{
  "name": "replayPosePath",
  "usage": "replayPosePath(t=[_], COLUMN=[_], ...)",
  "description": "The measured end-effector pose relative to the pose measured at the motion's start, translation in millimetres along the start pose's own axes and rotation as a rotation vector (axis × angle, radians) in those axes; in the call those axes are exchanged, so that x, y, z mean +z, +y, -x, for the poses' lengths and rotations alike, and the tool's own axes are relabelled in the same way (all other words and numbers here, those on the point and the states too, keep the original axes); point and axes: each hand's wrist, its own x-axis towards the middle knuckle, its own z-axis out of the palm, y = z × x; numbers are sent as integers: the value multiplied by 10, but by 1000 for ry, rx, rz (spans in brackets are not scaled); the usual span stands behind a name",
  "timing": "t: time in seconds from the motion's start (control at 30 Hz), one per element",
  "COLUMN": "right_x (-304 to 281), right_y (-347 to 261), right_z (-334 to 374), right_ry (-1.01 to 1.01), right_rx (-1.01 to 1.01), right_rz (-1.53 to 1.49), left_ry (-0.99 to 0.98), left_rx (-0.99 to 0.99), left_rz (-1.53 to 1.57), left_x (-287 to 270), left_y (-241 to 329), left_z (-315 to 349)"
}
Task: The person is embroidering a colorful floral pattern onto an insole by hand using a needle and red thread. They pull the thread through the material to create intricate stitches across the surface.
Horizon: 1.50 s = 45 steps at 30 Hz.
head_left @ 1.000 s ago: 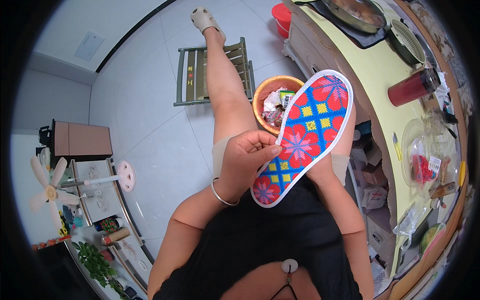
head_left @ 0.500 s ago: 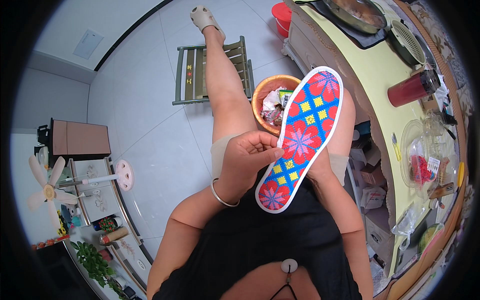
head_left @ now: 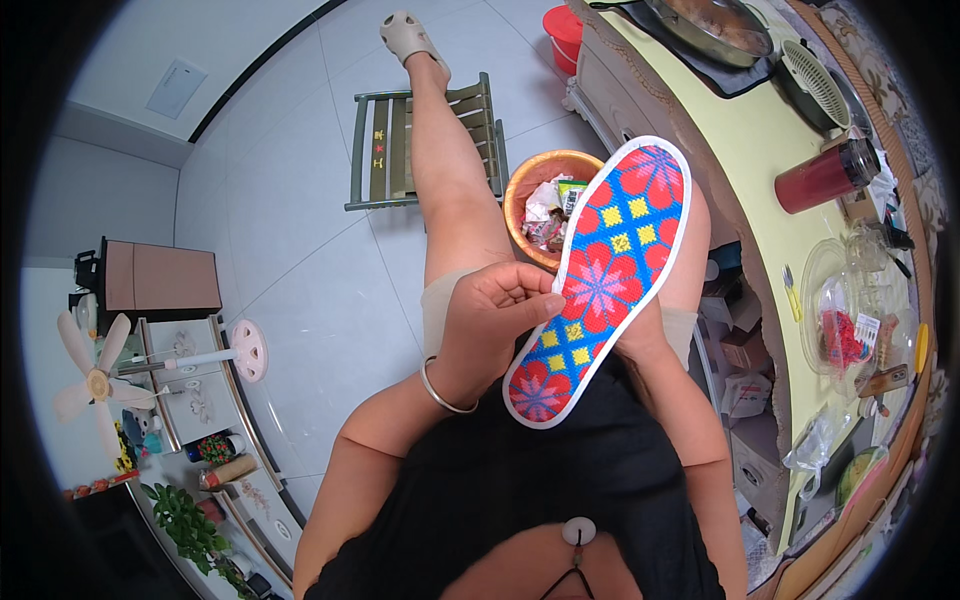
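Head view: an embroidered insole point(head_left: 603, 280) (red flowers, blue and yellow squares, white edging) is held up over the lap, toe end toward 1 o'clock, heel toward 7 o'clock. The left hand point(head_left: 490, 325) is clenched on its left edge near the waist, thumb laid on the stitched face. The right hand point(head_left: 640, 340) is mostly hidden behind the insole at 4 o'clock; its grip cannot be told, though the insole appears to be backed by it.

Step judged: the stitched face is being inspected or positioned, not sewn; no needle or thread can be made out. For the next move, a steady pinch from the left hand is needed while the piece is turned or lowered.

An orange basket point(head_left: 530, 185) of scraps sits on the floor at 12 o'clock of the left hand. A yellow worktop point(head_left: 750, 160) runs along 3 o'clock.
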Motion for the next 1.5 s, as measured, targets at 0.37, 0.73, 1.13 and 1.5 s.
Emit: replayPosePath(t=[0.37, 0.73, 1.13, 1.5], right_x=[-12, 9, 288, 345], right_y=[-88, -116, -424, -502], right_z=[40, 93, 74, 80], right_ry=[-62, -27, -97, -172], right_rx=[-99, -104, -682, -780], right_rz=[-1, -4, 667, 800], left_ry=[-14, -25, -201, -121], left_rx=[10, 9, -273, -304], left_rz=[37, 37, 661, 755], left_x=[-15, -5, -50, -128], left_y=[-6, 5, -119, -147], left_z=[11, 19, -87, -68])
